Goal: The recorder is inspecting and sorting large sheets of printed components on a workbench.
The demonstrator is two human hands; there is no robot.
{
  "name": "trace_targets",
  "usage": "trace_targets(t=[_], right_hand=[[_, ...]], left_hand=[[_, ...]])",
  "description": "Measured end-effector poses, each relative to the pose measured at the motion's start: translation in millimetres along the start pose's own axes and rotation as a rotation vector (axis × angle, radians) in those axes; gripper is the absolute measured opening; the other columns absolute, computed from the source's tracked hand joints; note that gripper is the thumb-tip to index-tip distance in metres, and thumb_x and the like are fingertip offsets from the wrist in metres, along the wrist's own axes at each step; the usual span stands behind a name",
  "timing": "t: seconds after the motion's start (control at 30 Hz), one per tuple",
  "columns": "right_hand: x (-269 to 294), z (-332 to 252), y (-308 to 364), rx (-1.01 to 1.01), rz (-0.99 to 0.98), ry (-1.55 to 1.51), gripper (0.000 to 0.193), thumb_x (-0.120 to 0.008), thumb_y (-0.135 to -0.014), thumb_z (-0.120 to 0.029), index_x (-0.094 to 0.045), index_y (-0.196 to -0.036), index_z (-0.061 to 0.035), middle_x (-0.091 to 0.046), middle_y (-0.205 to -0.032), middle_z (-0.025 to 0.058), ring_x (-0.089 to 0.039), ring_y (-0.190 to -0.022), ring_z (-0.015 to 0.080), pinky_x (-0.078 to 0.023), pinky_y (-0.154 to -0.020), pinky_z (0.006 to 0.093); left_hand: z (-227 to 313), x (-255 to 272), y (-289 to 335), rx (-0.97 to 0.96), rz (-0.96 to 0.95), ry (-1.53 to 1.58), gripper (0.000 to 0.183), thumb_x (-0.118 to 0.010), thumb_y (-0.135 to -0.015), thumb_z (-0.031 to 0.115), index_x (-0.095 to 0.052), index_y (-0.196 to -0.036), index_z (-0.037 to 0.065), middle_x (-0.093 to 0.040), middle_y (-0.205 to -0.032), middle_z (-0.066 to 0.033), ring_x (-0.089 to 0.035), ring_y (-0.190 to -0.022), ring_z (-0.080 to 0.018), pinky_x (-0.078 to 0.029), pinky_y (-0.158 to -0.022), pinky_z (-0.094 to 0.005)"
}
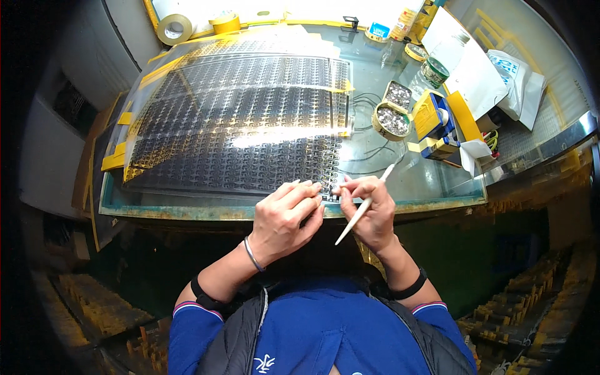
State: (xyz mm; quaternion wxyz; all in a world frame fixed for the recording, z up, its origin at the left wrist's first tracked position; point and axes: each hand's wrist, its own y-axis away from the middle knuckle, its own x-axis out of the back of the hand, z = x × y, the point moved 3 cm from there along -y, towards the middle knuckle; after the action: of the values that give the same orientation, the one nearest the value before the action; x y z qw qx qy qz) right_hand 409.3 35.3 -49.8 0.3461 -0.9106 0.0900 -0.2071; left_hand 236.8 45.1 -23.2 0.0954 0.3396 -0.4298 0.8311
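A large transparent film sheet (pixel 250 119) printed with rows of small dark repeating shapes lies on the glass table. At its near right corner, my left hand (pixel 290 212) has its fingers bent and closed, fingertips against the printed edge; what they pinch, if anything, is too small to tell. My right hand (pixel 373 212) is closed beside it, gripping a slim white-handled brush (pixel 355 223) that slants across the fingers. Its dark tip points up and away to the right. The right thumb and forefinger also meet near the film's edge, close to my left fingertips.
Yellow tape strips hold the film's edges. Tape rolls (pixel 174 29) stand at the back left. To the right are a round tin (pixel 392 121) of greyish bits, a yellow and blue box (pixel 431 115), a green-lidded jar (pixel 434 72) and white paper (pixel 469 75). The table's front edge (pixel 187 210) runs below my hands.
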Motion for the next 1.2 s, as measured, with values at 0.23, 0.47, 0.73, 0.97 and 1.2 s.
trace_targets(t=[0.23, 0.47, 0.73, 0.97, 1.2], right_hand=[[-1, -2, -7, -0.016, -0.018, 0.132, 0.022, -0.069, -0.078, -0.001, -0.051, -0.091, -0.0042, -0.062, -0.078, 0.0117, -0.066, -0.072, 0.0281, -0.052, -0.063, 0.0379], [-3, -6, -6, -0.053, 0.020, 0.112, 0.019, -0.066, -0.077, 0.003, -0.049, -0.079, -0.0040, -0.057, -0.075, 0.0128, -0.067, -0.076, 0.0296, -0.056, -0.079, 0.0397], [-2, -5, -7, -0.134, 0.024, 0.072, 0.017, -0.062, -0.079, 0.003, -0.045, -0.076, -0.0012, -0.056, -0.072, 0.0132, -0.063, -0.068, 0.0264, -0.054, -0.088, 0.0449], [-8, -3, -5, -0.099, 0.017, 0.103, 0.020, -0.063, -0.079, 0.003, -0.043, -0.076, -0.0013, -0.055, -0.069, 0.0137, -0.061, -0.064, 0.0270, -0.055, -0.086, 0.0459], [3, -4, -4, -0.095, 0.063, 0.181, 0.015, -0.066, -0.076, 0.002, -0.052, -0.080, -0.0009, -0.052, -0.068, 0.0124, -0.060, -0.064, 0.0259, -0.056, -0.084, 0.0420]], left_hand=[[-6, -4, -17, 0.042, -0.065, 0.159, 0.013, -0.072, -0.070, 0.002, -0.065, -0.081, 0.006, -0.065, -0.080, -0.0082, -0.060, -0.075, -0.0266, -0.048, -0.068, -0.0369], [-8, -10, -23, 0.139, -0.174, 0.250, 0.009, -0.066, -0.074, 0.004, -0.061, -0.081, 0.004, -0.063, -0.081, -0.0121, -0.060, -0.083, -0.0308, -0.048, -0.075, -0.0403], [-22, -27, -35, 0.280, -0.293, 0.457, 0.016, -0.068, -0.068, 0.002, -0.057, -0.080, 0.001, -0.065, -0.078, -0.0146, -0.065, -0.078, -0.0329, -0.050, -0.067, -0.0408], [-17, -31, -16, 0.144, -0.160, 0.364, 0.021, -0.063, -0.073, -0.002, -0.049, -0.087, 0.004, -0.057, -0.080, -0.0143, -0.055, -0.081, -0.0358, -0.043, -0.071, -0.0439], [-5, -24, -21, 0.017, -0.091, 0.331, 0.014, -0.058, -0.077, -0.002, -0.049, -0.087, 0.003, -0.053, -0.079, -0.0155, -0.052, -0.079, -0.0345, -0.041, -0.071, -0.0415]])
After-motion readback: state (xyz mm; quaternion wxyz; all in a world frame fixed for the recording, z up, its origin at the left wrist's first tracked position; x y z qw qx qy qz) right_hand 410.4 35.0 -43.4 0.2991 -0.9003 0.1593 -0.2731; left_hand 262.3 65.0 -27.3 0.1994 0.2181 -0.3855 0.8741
